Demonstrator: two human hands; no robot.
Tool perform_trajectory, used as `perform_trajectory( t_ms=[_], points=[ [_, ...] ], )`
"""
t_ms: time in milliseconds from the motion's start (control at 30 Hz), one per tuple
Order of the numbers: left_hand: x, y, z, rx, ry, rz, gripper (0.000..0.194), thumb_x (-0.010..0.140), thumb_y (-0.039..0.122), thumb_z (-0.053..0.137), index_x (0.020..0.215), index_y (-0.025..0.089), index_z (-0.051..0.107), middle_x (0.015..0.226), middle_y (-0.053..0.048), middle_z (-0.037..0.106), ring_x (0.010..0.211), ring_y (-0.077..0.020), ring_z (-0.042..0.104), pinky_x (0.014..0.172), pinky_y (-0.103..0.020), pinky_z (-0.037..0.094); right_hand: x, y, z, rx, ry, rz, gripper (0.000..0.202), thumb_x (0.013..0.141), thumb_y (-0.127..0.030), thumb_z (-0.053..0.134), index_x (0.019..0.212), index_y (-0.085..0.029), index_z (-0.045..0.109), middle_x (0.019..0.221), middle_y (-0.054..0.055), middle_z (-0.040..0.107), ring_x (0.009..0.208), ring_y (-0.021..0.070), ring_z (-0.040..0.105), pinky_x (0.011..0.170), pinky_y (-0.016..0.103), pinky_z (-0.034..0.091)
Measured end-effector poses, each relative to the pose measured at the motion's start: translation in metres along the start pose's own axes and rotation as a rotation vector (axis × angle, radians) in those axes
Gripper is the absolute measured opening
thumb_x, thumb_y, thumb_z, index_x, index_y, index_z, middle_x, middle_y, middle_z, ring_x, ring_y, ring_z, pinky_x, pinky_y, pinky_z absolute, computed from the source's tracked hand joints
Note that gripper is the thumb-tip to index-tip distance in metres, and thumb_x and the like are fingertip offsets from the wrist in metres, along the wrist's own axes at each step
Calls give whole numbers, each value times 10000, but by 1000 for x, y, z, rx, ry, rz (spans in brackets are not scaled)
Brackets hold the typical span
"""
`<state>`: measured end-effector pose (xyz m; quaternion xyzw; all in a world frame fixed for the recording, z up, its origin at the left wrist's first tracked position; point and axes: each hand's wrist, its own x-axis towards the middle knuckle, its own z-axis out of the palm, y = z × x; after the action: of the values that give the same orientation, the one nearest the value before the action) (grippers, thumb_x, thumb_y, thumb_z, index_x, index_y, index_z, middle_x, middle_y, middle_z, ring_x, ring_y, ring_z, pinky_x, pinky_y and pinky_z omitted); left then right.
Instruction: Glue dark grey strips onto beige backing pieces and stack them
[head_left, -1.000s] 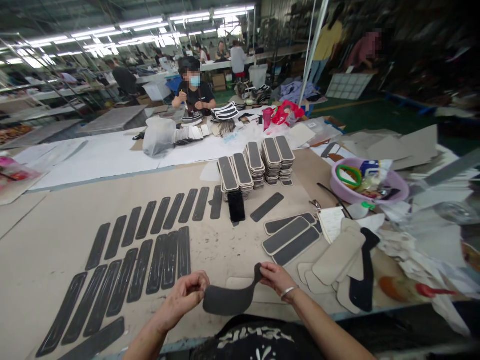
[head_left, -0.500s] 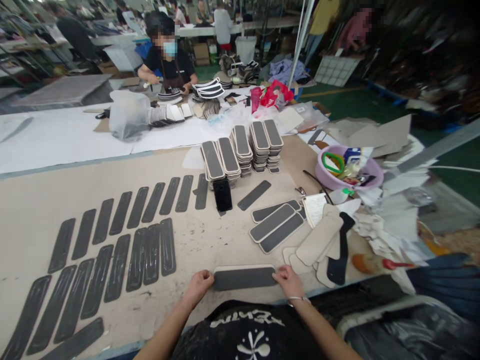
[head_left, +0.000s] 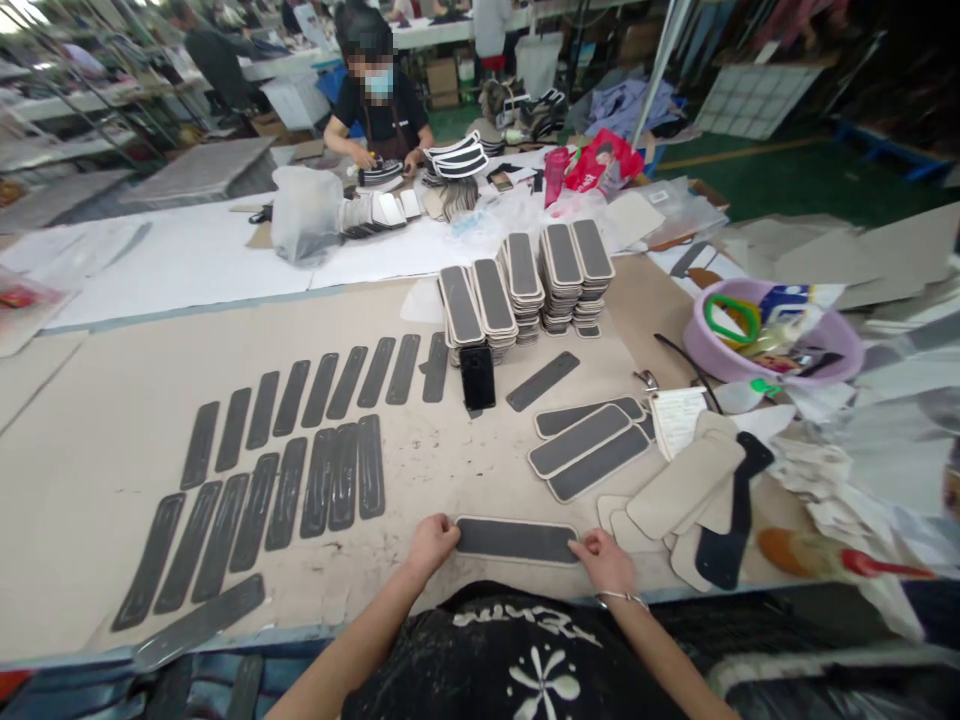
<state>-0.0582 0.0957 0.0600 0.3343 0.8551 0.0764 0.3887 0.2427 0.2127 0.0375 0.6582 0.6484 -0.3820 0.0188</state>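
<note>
At the table's near edge a dark grey strip with rounded corners lies on a slightly larger beige piece, whose rim shows around it. My left hand pinches the strip's left end, fingers closed. Its right end is between the thumb and fingers of my right hand, which wears a bracelet. To the right, paired grey-and-beige pieces overlap, and bare beige pieces lie in a loose pile. Two rows of glossy grey strips spread over the left of the table.
Stacks of finished-looking pieces stand at the back, a black phone against them. A purple basin, a notepad and a red-tipped bottle are on the right. A masked co-worker sits across the table.
The grey strip has shifted away from me on the beige piece, so the wide beige margin at the far side has narrowed and a near rim shows. The view has turned left.
</note>
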Motion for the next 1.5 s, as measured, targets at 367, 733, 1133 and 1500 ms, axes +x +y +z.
perform_trajectory(
  t_ms=[367,733,1133,1500],
  points=[
    [-6,1,1,11,-2,-8,156,771,262,527,715,149,619,665,-22,635,608,-114,547,559,-200,349,1,1,-2,-44,-25,-14,274,698,-501,543,718,-228,519,681,-8,637,679,183,582,631,289,372],
    [-3,0,9,100,41,33,212,813,304,485,687,155,568,665,-42,624,640,-137,546,593,-229,322,-3,-12,-4,-35,5,5,160,730,-372,556,727,-215,527,657,-11,644,664,162,587,624,267,365],
    [-2,-1,12,155,41,48,225,841,315,471,714,157,571,694,-47,637,663,-138,563,609,-227,330,-4,-13,-2,-29,16,6,157,731,-366,558,739,-215,520,668,-17,629,664,155,586,624,261,365],
    [-1,-3,14,162,49,34,209,834,322,485,738,161,578,725,-44,653,682,-135,575,612,-227,339,1,-7,0,-120,-23,-36,187,765,-410,501,760,-223,495,675,-12,634,648,167,575,600,269,349]
  ],
)
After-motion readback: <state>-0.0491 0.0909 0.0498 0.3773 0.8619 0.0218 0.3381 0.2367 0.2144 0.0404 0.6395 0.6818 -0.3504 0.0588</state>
